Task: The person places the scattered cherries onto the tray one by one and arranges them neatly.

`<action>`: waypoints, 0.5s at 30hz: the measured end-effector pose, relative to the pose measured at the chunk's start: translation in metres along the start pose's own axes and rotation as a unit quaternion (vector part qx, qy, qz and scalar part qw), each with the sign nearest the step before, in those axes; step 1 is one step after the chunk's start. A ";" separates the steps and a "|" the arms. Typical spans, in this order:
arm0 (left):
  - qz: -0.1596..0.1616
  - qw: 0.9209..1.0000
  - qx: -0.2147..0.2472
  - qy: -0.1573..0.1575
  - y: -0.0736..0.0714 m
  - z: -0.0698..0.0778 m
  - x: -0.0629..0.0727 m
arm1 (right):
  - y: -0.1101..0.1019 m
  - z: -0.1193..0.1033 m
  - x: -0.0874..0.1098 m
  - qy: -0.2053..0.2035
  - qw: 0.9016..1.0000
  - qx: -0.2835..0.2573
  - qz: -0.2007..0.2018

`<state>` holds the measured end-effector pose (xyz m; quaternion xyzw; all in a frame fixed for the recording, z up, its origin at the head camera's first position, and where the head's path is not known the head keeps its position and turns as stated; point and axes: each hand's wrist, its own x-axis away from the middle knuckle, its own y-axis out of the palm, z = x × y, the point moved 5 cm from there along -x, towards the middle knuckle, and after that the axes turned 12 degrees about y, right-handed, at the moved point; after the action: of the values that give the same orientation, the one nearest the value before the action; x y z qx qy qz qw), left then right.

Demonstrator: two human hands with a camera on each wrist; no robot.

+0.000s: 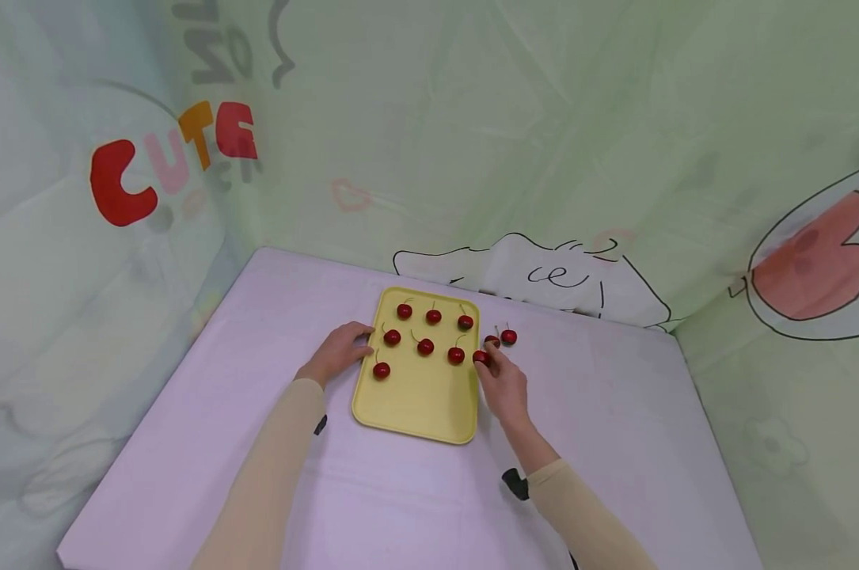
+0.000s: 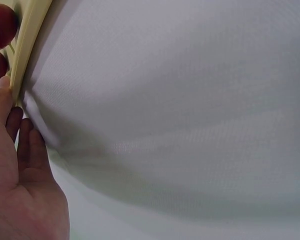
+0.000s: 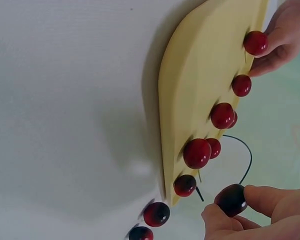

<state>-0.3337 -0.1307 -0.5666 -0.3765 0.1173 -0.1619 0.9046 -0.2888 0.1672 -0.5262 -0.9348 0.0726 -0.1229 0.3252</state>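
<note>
A yellow tray [image 1: 418, 408] lies on the table with several red cherries [image 1: 425, 347] spread over its far part, thin stems up. At the tray's left side, my left hand [image 1: 335, 353] grips the rim; in the left wrist view its thumb is on the rim and its fingers are outside it. My right hand [image 1: 507, 389] pinches a dark red cherry [image 3: 231, 199] between thumb and fingers, over the tray's right edge in the head view. A long curved stem [image 3: 250, 156] rises from that cherry. Two more cherries [image 1: 509, 337] are on the table just beyond this hand.
A pale lilac cloth covers the table [image 1: 600, 443]. Close behind its far edge hangs a printed green curtain [image 1: 543, 142], and another curtain side [image 1: 101, 317] runs along the left. Dark wrist straps [image 1: 516, 484] show at the sleeves.
</note>
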 end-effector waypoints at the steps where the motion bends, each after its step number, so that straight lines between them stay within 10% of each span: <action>1: 0.000 1.000 0.001 0.000 0.000 0.000 0.000 | 0.001 -0.001 0.001 -0.002 1.000 0.002 -0.002; 15: -0.003 1.000 0.007 -0.003 -0.001 0.000 0.001 | 0.023 -0.013 0.015 -0.033 0.999 0.005 -0.037</action>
<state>-0.3329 -0.1318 -0.5666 -0.3709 0.1123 -0.1639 0.9072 -0.2793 0.1384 -0.5285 -0.9389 0.0267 -0.1044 0.3270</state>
